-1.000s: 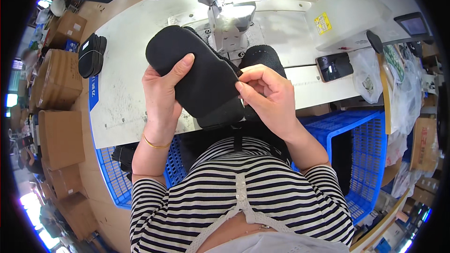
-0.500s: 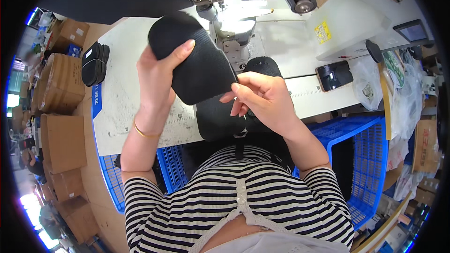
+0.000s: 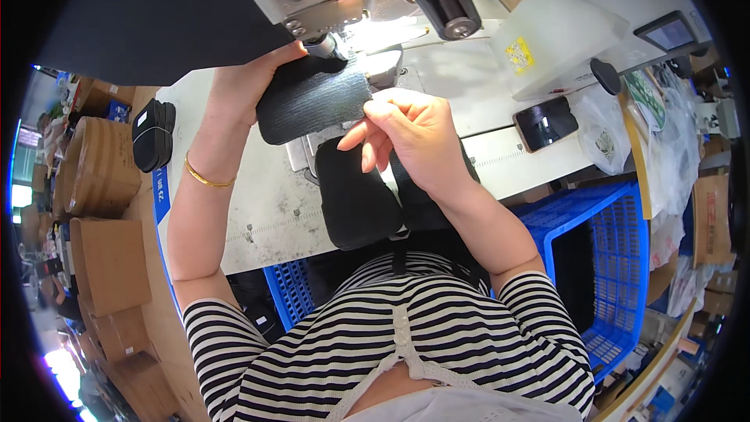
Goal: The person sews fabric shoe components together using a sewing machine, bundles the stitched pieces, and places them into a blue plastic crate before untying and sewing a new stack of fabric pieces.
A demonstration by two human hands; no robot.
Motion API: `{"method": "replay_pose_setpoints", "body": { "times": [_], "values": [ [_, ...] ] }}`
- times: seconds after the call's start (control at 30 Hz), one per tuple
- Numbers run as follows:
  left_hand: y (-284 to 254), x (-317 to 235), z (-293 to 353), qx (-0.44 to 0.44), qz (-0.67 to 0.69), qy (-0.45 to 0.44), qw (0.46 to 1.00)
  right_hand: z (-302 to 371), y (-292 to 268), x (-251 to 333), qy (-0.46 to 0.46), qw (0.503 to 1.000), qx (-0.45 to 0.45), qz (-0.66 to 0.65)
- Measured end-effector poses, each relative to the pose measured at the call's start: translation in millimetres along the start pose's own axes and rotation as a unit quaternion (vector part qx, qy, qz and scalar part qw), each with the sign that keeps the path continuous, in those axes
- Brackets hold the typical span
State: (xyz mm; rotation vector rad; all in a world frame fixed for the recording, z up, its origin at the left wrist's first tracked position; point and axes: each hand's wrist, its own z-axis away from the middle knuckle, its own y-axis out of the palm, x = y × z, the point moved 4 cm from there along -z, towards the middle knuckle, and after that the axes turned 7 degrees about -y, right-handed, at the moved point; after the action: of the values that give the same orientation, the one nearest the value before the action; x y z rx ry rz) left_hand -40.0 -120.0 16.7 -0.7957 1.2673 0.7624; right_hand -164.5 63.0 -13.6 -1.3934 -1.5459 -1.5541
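Head view: the black fabric panel (image 3: 312,101) is just on the wearer's side of the sewing machine (image 3: 320,0), far end out of sight under the metal head. Left hand (image 3: 248,87) grips it by its left side, thumb up by the machine, most fingers hidden. Right hand (image 3: 418,129) pinches the right corner between thumb and forefinger, other fingers loosely curled.

My worry: if the 2 hands pull unevenly, the panel could skew or pucker. Left thumb's pretty close to the machine too, so a slip could get it nipped imo. Can't make out the needle through the glare.

Texture-wise, the panel has a faint ribbed sheen and a rounded corner. 2 black padded pieces (image 3: 355,195), matte and long, lie nearer the wearer than the machine. Tabletop (image 3: 269,180) is pale with dark scuffs. Glossy phone (image 3: 545,123) and crinkly plastic bag (image 3: 603,137): both right of the machine.
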Motion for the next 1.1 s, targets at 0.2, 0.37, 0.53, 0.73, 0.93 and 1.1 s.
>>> {"method": "replay_pose_setpoints", "body": {
  "times": [0.2, 0.37, 0.53, 0.73, 0.93, 1.1],
  "values": [
    [-9, 6, -6, -0.007, -0.028, -0.025, 0.999, 2, 4, -7, -0.014, 1.0, 0.003, -0.014],
    [22, -24, 59, -0.173, -0.344, 0.295, 0.875, 2, -2, -9, -0.05, 0.999, -0.018, 0.014],
    [39, -22, 96, -0.034, -0.322, 0.436, 0.839, 10, 2, -8, -0.068, 0.987, -0.021, 0.146],
    [34, -14, 96, -0.003, -0.363, 0.505, 0.783, 10, 8, -14, -0.116, 0.99, -0.039, 0.065],
    [52, -9, 113, -0.087, -0.421, 0.608, 0.667, 10, 14, -18, -0.09, 0.996, 0.005, -0.012],
    [52, -6, 113, -0.091, -0.43, 0.611, 0.658, 12, 19, -19, -0.078, 0.994, 0.005, -0.073]
  ]
}}
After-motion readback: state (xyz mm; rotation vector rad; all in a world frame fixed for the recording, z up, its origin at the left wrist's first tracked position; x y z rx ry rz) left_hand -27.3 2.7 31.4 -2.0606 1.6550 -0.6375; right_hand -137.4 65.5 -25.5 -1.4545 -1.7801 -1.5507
